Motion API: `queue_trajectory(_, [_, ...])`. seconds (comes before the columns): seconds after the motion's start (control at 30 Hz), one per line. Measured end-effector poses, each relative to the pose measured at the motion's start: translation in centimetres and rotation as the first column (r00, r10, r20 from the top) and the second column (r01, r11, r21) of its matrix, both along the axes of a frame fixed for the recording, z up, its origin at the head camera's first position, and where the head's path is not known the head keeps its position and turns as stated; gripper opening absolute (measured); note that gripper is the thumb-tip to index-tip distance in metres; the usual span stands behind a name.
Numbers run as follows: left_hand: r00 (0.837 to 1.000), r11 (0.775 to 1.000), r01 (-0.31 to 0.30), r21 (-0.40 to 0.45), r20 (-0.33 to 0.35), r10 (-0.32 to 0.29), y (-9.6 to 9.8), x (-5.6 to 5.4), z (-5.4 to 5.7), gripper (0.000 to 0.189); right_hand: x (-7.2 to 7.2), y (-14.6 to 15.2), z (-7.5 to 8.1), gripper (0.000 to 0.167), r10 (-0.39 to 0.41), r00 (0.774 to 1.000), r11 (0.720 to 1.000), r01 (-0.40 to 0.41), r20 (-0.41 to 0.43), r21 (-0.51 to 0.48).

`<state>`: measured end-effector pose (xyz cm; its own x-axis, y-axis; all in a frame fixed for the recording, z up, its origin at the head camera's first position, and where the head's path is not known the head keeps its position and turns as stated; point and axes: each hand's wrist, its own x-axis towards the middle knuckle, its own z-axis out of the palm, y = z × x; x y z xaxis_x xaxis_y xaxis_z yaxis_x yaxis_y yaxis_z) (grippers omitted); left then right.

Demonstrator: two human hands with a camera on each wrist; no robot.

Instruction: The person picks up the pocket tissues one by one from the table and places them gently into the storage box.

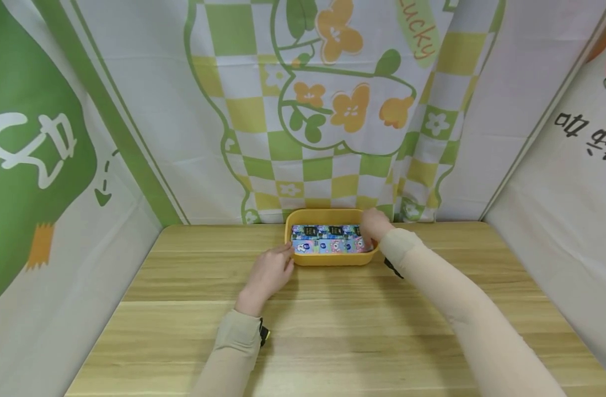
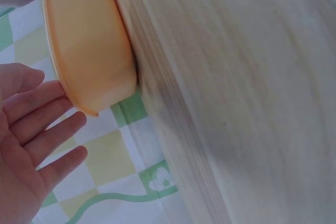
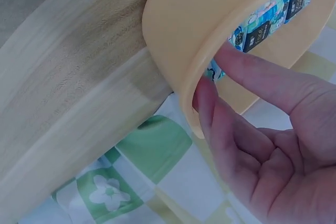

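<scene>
A yellow plastic basket [image 1: 332,260] stands at the table's back edge. Inside lie several small tissue packets in two rows: a dark-blue flowered row [image 1: 329,231] behind and a light-blue and pink cartoon row [image 1: 331,246] in front. My left hand [image 1: 269,270] touches the basket's left rim with its fingertips, fingers spread and fairly straight in the left wrist view. My right hand [image 1: 376,225] reaches over the right end into the basket. In the right wrist view its thumb and finger pinch a blue tissue packet [image 3: 212,71], mostly hidden by the fingers and rim.
The wooden table [image 1: 322,320] extends in front of the basket and to both sides. Right behind it hangs a green and yellow checked cloth [image 1: 327,165]. Printed cloth walls [image 1: 556,182] close off both sides. Each wrist wears a dark strap.
</scene>
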<state>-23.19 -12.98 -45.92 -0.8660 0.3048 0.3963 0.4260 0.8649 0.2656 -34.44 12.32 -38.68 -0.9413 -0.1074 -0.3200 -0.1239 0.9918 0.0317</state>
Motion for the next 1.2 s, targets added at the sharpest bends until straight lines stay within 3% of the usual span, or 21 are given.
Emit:
queue_trajectory(0.13, [1.000, 1.000, 0.000, -0.003, 0.005, 0.000, 0.0, 0.0, 0.0, 0.032, 0.1, -0.1, 0.1, 0.028, 0.051, 0.998, 0.996, -0.050, -0.021, 0.069])
queue_trajectory(0.3, [1.000, 1.000, -0.002, -0.010, 0.010, 0.002, -0.1, 0.1, 0.0, 0.032, -0.2, -0.1, 0.1, 0.022, 0.070, 0.997, 0.994, -0.072, 0.024, 0.087])
queue_trajectory(0.47, [1.000, 1.000, -0.002, -0.008, 0.013, 0.002, 0.0, 0.1, 0.1, 0.032, -0.6, 0.1, -0.1, 0.019, 0.033, 0.998, 0.998, -0.036, 0.060, 0.044])
queue_trajectory(0.6, [1.000, 1.000, -0.002, -0.009, 0.011, 0.002, 0.0, 0.1, 0.2, 0.032, -0.6, 0.1, -0.2, 0.025, 0.019, 0.999, 0.999, -0.020, 0.044, 0.033])
queue_trajectory(0.77, [1.000, 1.000, 0.005, -0.006, 0.010, -0.005, 0.1, 0.1, 0.2, 0.032, -0.4, 0.3, -0.4, 0.028, 0.051, 0.999, 0.998, -0.051, 0.007, 0.038])
queue_trajectory(1.0, [1.000, 1.000, 0.004, 0.000, 0.017, -0.004, 0.1, 0.2, 0.3, 0.032, 0.0, 0.9, -0.7, 0.021, 0.051, 0.999, 0.997, -0.052, -0.016, -0.065])
queue_trajectory(1.2, [1.000, 1.000, -0.005, 0.006, 0.024, 0.005, 0.2, 0.3, 0.4, 0.031, 0.4, 1.2, -1.0, 0.027, 0.086, 0.996, 0.993, -0.088, -0.035, -0.081])
